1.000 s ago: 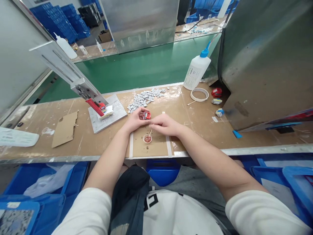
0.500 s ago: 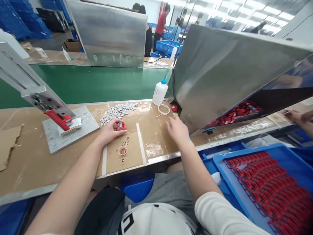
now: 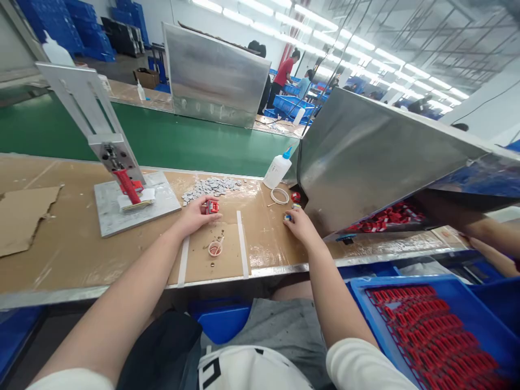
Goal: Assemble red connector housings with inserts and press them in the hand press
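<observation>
My left hand (image 3: 195, 215) is closed around a small red plastic part (image 3: 212, 207), held above the cardboard work pad. My right hand (image 3: 301, 225), further right on the bench, pinches a small blue-and-yellow piece (image 3: 288, 218) between thumb and fingers. Just beyond the right fingers are a small red round item (image 3: 296, 197) and a white ring-shaped coil (image 3: 279, 196). Below the left hand, a small cup (image 3: 215, 248) with reddish contents and a thin stick stands on the pad (image 3: 231, 265), among dark crumbs.
Grey flat pieces (image 3: 213, 186) lie piled behind the left hand. A white squeeze bottle (image 3: 278, 170) stands at the back. At left is a lever press (image 3: 128, 187); at right, a metal bin (image 3: 382, 216) of red parts and a blue tray (image 3: 361, 287). Another person's arm (image 3: 459, 214) reaches in.
The view has tilted up and shifted left. My right hand has drawn back from the round item, and the blue-and-yellow piece now shows in its fingers. The left hand still holds the red part.
</observation>
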Demonstrator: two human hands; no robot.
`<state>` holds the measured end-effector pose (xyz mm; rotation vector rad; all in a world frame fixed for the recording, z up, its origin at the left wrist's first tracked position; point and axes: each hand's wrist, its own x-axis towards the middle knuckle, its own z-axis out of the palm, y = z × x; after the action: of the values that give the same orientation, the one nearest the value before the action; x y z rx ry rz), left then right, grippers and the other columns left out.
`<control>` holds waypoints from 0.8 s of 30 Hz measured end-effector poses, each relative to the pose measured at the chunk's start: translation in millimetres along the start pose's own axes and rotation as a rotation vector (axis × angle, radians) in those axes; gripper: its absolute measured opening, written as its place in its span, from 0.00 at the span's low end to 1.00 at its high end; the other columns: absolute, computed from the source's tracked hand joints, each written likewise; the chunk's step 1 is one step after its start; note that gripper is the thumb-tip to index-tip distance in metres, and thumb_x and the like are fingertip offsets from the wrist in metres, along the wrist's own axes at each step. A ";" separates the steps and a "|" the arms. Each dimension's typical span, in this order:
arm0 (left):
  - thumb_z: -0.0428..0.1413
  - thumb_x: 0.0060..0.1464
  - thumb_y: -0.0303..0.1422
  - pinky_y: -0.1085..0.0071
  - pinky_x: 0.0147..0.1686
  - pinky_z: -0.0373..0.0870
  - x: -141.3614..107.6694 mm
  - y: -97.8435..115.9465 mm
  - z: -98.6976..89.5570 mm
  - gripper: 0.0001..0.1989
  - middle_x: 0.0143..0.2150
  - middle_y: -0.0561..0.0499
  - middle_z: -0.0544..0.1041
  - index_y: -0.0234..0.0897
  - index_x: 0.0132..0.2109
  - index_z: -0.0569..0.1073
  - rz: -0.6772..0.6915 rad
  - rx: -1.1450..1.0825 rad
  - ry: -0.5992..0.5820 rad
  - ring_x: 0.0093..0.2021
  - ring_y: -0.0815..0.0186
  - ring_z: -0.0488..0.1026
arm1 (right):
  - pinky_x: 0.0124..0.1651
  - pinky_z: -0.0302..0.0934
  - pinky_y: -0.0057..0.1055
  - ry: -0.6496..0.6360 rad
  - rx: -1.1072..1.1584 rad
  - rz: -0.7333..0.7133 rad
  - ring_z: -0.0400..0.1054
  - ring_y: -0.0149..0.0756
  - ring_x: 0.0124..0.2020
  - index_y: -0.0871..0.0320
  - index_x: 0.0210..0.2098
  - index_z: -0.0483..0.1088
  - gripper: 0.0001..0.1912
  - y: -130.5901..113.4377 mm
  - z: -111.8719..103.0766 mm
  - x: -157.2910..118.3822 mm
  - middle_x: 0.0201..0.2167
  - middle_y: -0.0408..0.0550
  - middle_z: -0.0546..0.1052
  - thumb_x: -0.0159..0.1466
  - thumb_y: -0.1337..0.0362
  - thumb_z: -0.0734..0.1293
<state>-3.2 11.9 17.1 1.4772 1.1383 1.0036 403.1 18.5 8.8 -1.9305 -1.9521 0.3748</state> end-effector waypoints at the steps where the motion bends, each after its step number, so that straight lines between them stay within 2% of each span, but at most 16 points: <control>1: 0.75 0.41 0.51 0.69 0.35 0.72 -0.2 0.9 -0.6 0.38 0.38 0.52 0.77 0.38 0.55 0.74 0.004 -0.013 0.009 0.35 0.63 0.76 | 0.59 0.67 0.41 -0.014 0.033 0.000 0.75 0.44 0.46 0.63 0.48 0.81 0.15 -1.2 -1.3 3.6 0.51 0.60 0.78 0.62 0.70 0.71; 4: 0.75 0.37 0.55 0.72 0.31 0.66 -0.9 1.5 -2.1 0.40 0.35 0.54 0.73 0.37 0.53 0.75 0.033 -0.081 0.021 0.30 0.67 0.70 | 0.51 0.71 0.39 -0.046 0.085 -0.014 0.76 0.41 0.38 0.64 0.51 0.80 0.18 -13.8 -1.2 9.2 0.38 0.53 0.81 0.62 0.67 0.72; 5: 0.74 0.37 0.57 0.72 0.29 0.63 -1.7 1.4 -2.4 0.40 0.33 0.54 0.72 0.36 0.51 0.76 0.042 -0.113 0.007 0.28 0.69 0.68 | 0.48 0.73 0.39 -0.049 0.140 -0.053 0.77 0.41 0.37 0.63 0.54 0.79 0.20 -22.0 1.0 8.9 0.38 0.53 0.82 0.63 0.64 0.72; 7: 0.69 0.42 0.65 0.73 0.25 0.56 -4.2 1.6 -2.7 0.40 0.31 0.54 0.70 0.36 0.50 0.76 0.045 -0.191 -0.037 0.24 0.71 0.61 | 0.50 0.74 0.40 -0.024 0.329 -0.215 0.79 0.42 0.41 0.60 0.57 0.79 0.22 -44.5 8.7 5.2 0.43 0.54 0.84 0.65 0.58 0.73; 9: 0.59 0.50 0.71 0.72 0.22 0.48 -7.7 3.2 -2.3 0.42 0.29 0.54 0.68 0.36 0.51 0.76 0.016 -0.273 -0.091 0.21 0.72 0.56 | 0.58 0.73 0.44 0.016 0.521 -0.442 0.79 0.45 0.51 0.55 0.55 0.80 0.20 -73.2 18.5 -1.3 0.52 0.55 0.84 0.65 0.55 0.75; 11: 0.50 0.55 0.73 0.72 0.21 0.43 -11.1 5.9 -1.4 0.43 0.25 0.55 0.65 0.37 0.53 0.75 -0.032 -0.339 -0.155 0.20 0.71 0.51 | 0.65 0.71 0.46 0.026 0.589 -0.625 0.78 0.47 0.58 0.52 0.54 0.80 0.18 -104.0 26.6 -8.0 0.55 0.53 0.83 0.66 0.56 0.76; 14: 0.45 0.56 0.73 0.74 0.20 0.40 -13.8 9.3 -0.2 0.43 0.20 0.59 0.58 0.40 0.55 0.72 -0.128 -0.414 -0.299 0.18 0.70 0.46 | 0.66 0.71 0.47 -0.035 0.540 -0.814 0.78 0.46 0.59 0.48 0.60 0.77 0.20 -144.9 31.4 -11.9 0.57 0.51 0.83 0.69 0.57 0.75; 17: 0.45 0.56 0.73 0.76 0.19 0.39 -12.9 7.4 0.2 0.39 0.18 0.59 0.56 0.42 0.48 0.71 -0.209 -0.456 -0.390 0.17 0.70 0.44 | 0.66 0.72 0.48 -0.092 0.432 -1.017 0.77 0.46 0.62 0.48 0.63 0.74 0.20 -171.5 30.9 -5.8 0.61 0.53 0.81 0.73 0.59 0.71; 21: 0.46 0.54 0.75 0.76 0.18 0.38 -6.9 -4.5 0.3 0.38 0.18 0.56 0.53 0.41 0.29 0.62 -0.271 -0.467 -0.432 0.18 0.72 0.43 | 0.64 0.75 0.47 -0.092 0.256 -1.211 0.77 0.45 0.62 0.50 0.64 0.73 0.19 -186.7 31.4 6.9 0.60 0.55 0.81 0.75 0.61 0.67; 24: 0.47 0.52 0.75 0.76 0.17 0.38 -1.5 -13.6 0.4 0.40 0.18 0.56 0.52 0.41 0.25 0.57 -0.313 -0.475 -0.474 0.18 0.73 0.41 | 0.64 0.75 0.48 -0.077 0.177 -1.263 0.77 0.46 0.62 0.50 0.65 0.72 0.19 -190.4 33.6 12.5 0.58 0.55 0.82 0.76 0.62 0.66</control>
<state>-5.3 11.5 3.5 1.0358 0.6952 0.6033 217.3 28.1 62.7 -0.3297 -2.5898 0.2169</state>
